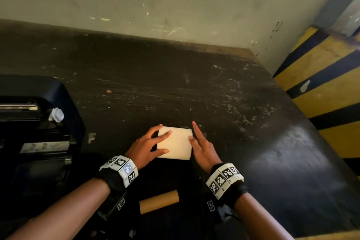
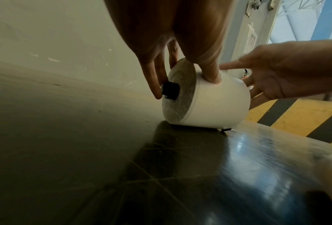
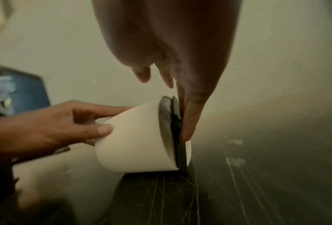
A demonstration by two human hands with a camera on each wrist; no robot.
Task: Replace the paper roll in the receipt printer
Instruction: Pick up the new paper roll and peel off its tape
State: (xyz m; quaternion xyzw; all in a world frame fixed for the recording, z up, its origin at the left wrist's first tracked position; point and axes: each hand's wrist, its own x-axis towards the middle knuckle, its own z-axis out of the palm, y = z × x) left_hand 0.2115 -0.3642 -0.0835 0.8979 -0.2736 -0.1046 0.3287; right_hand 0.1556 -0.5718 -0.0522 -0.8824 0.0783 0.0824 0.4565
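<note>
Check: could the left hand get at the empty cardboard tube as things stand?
Probably yes: the cardboard tube lies uncovered between the forearms, but the left hand would first have to let go of the paper roll.

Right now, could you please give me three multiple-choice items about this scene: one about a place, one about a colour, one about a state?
1. Where does the brown cardboard core lie?
A. inside the printer
B. on the table, nearer the person than the white roll
C. on the striped floor

2. What colour is the spindle end sticking out of the white paper roll?
A. black
B. red
C. silver

3. How is the printer?
A. lid closed
C. open, with its inside showing
B. wrapped in plastic

Key: 1 B, the head view shows it between the wrists. 2 A, the left wrist view shows a black stub by the left hand. 3 C, its metal bar is exposed.
</note>
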